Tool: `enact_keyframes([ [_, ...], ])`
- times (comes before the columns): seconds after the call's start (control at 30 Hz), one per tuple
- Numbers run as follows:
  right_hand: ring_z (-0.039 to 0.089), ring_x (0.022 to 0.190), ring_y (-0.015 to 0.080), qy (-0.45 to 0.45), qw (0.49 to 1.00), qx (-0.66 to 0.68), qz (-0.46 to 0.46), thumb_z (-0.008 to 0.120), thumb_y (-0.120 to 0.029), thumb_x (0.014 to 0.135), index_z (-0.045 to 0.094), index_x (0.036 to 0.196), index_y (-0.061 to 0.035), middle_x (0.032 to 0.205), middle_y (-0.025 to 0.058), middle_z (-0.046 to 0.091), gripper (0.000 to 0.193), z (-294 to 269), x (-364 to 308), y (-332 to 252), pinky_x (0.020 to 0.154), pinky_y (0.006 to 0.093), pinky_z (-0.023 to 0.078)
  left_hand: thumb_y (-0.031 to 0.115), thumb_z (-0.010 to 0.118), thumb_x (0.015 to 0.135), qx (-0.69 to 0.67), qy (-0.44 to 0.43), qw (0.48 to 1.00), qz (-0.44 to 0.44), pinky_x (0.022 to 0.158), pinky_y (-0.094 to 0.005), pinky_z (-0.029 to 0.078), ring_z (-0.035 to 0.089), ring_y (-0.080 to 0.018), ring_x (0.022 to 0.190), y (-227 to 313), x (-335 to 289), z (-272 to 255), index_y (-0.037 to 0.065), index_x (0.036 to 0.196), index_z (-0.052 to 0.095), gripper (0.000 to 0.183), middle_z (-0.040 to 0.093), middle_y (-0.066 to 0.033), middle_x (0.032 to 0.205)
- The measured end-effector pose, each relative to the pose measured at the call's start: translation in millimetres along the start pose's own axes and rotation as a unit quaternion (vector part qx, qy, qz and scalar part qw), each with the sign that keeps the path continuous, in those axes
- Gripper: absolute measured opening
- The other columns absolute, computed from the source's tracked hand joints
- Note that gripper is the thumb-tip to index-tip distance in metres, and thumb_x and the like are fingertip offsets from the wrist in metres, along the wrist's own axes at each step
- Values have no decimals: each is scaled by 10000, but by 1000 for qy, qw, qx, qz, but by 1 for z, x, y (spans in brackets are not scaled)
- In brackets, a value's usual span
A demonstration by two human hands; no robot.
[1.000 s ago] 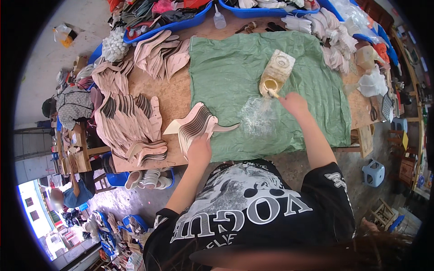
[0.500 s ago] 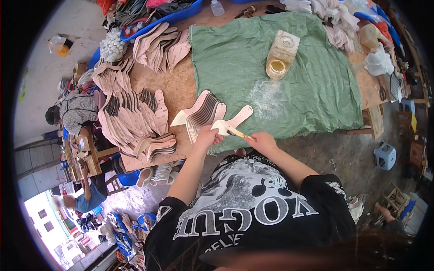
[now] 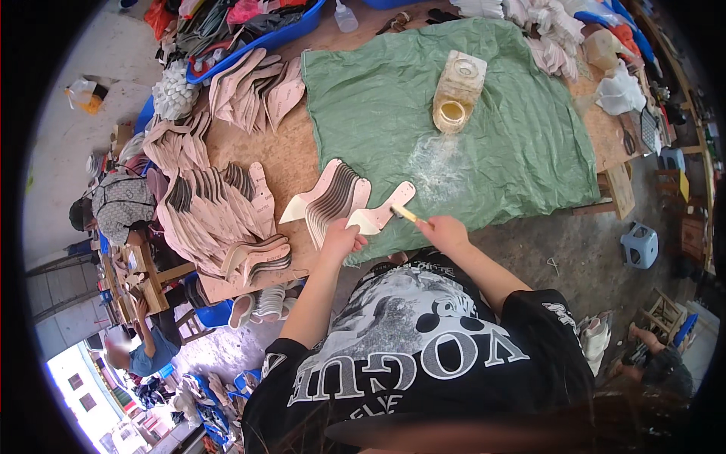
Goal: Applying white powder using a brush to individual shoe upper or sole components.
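Note:
My left hand (image 3: 343, 240) is closed on the wide, pale end of a pink insole (image 3: 387, 198), whose narrow end points away over the green cloth. A small brush (image 3: 405, 215) with a light handle is in my closed right hand (image 3: 446, 233). Its dark tip lies at the middle of the insole, seemingly against the surface. Left of this insole, a fanned stack of insoles (image 3: 333, 197) rests on the table, close to my left hand. Beyond my right hand stands a yellowish, stained glue container (image 3: 458, 89) with a round opening.
Green woven sheeting (image 3: 522, 144) covers much of the wooden table (image 3: 291, 144). More insole piles (image 3: 219, 208) fill the left side. A blue tub (image 3: 291, 34) stands at the far left. A blue stool (image 3: 640, 246) is on the right floor. Other people (image 3: 125, 204) sit at left.
The brush has moved from the insole's wide, near end farther up toward its middle. My right hand has shifted slightly right. My left hand still holds the insole.

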State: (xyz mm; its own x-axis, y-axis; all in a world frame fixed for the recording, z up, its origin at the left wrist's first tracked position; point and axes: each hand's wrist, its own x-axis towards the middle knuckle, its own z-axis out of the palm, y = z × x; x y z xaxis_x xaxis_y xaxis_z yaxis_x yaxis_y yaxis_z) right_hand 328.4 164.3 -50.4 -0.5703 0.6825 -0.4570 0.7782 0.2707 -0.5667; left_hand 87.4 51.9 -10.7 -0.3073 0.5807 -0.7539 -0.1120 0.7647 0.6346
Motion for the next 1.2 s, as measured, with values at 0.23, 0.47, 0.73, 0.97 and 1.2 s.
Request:
enact_keyframes([
  [0.23,615,673,343,16,995,-89,47,519,-499,828,639,710,-61,686,146,624,468,-34,41,29,601,451,478,111,480,808,19,3,1000,-24,429,-241,411,530,-118,463,0,3,-6,-14,941,602,220,617,-99,616],
  [0.47,640,727,314,-63,983,-150,-84,534,-463,825,660,755,-66,736,132,645,422,-49,70,3,637,431,507,84,494,797,34,7,999,-37,378,-219,359,482,-83,417,14,-4,-2,-16,886,602,172,599,-76,587],
  [0.73,622,686,321,-115,983,-56,-131,523,-477,838,648,730,-57,704,138,632,452,-1,41,-26,613,432,488,91,499,804,8,19,999,-33,404,-218,366,481,-86,434,18,-15,10,-12,893,600,169,593,-73,580],
  [0.97,436,435,154,-189,939,286,-15,584,-442,846,625,641,-28,453,67,457,463,26,34,-40,464,335,359,125,470,819,87,48,995,-4,486,-292,441,556,-153,485,4,-20,21,-16,953,586,226,619,-102,617],
  [1.2,548,535,329,-12,994,91,-63,541,-441,854,638,649,-34,587,149,579,466,35,29,-39,549,425,432,135,458,834,147,71,986,18,533,-331,475,597,-183,519,3,-30,28,-24,924,572,215,625,-111,629],
])
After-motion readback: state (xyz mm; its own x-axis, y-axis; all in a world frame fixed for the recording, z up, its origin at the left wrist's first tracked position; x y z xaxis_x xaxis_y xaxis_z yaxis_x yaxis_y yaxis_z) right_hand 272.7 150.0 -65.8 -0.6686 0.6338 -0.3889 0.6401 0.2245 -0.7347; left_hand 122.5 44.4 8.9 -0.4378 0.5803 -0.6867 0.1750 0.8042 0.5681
